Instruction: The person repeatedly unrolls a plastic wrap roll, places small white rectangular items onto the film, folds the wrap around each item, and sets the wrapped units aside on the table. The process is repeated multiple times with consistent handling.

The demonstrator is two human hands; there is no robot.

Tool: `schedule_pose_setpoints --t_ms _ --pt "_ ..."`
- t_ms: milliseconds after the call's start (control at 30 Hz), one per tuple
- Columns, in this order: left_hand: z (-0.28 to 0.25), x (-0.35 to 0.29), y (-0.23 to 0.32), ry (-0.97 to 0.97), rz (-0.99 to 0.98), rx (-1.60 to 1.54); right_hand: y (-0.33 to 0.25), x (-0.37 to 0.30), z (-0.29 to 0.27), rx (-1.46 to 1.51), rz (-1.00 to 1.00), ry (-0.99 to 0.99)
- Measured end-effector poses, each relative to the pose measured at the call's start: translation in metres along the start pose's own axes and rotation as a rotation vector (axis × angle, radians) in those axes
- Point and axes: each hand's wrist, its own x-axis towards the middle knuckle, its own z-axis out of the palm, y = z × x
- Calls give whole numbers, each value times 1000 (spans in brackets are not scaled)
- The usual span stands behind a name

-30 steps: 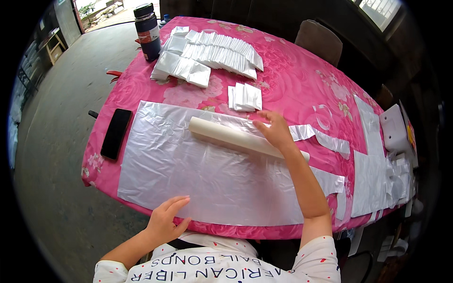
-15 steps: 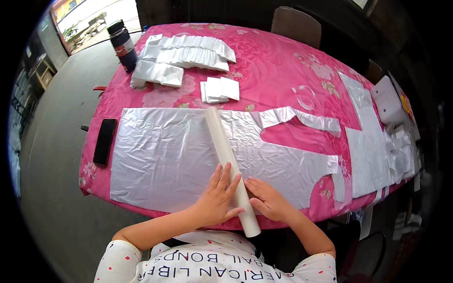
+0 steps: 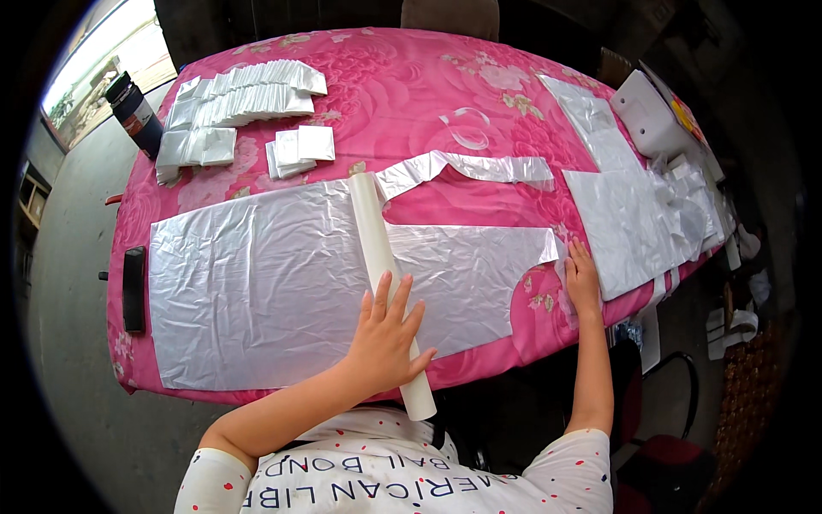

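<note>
A silvery white plastic bag [image 3: 248, 283], wrinkled and cut with two long handles, lies flat across the table. Over its middle, a cream-coloured tube [image 3: 372, 227] slants from the far edge to beyond the table's near edge. My left hand [image 3: 385, 338] rests on the tube's near part, palm down with fingers spread. At the bag's right end, my right hand [image 3: 582, 278] lies flat on or beside the near handle strip, its fingers stretched forward. The far handle [image 3: 479, 169] curves away to the right, on the cloth.
Folded white bags [image 3: 248, 90] are stacked at the far left, with a smaller pile [image 3: 300, 150] nearer. A dark bottle [image 3: 135, 118] and a black phone [image 3: 134, 289] sit left. More flat bags [image 3: 621, 227] and a white box [image 3: 652, 114] occupy the right side of the pink tablecloth [image 3: 402, 103].
My right hand has left the tube and reached right to the near handle strip. The tube's far part now lies at the base of the far handle. The view has shifted right.
</note>
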Motion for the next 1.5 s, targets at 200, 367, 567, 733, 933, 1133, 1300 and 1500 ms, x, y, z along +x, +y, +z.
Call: schedule_pose_setpoints --t_ms 200,367,567,733,933,1133,1300,1500 --pt "-1 -1 -1 -1 -12 -1 -19 -10 3 -9 -34 147" --pt "-2 -3 -2 -13 -24 17 -24 -8 8 103 78 230" --pt "-1 -6 -3 1 -24 -4 -4 16 -28 355 132 80" --pt "0 -4 -2 33 -5 -15 -19 34 -62 -31 99 -39" --pt "-1 -3 -2 57 19 -76 -152 20 -32 -225 -244 190" --pt "-16 -16 -1 48 -233 -1220 -280 -48 -4 453 -340 -69" --pt "-42 -20 -18 -110 -516 -1593 -299 -68 -3 721 -322 -221" --pt "-28 -32 -37 -82 -620 -1529 -277 -67 7 527 -130 -78"
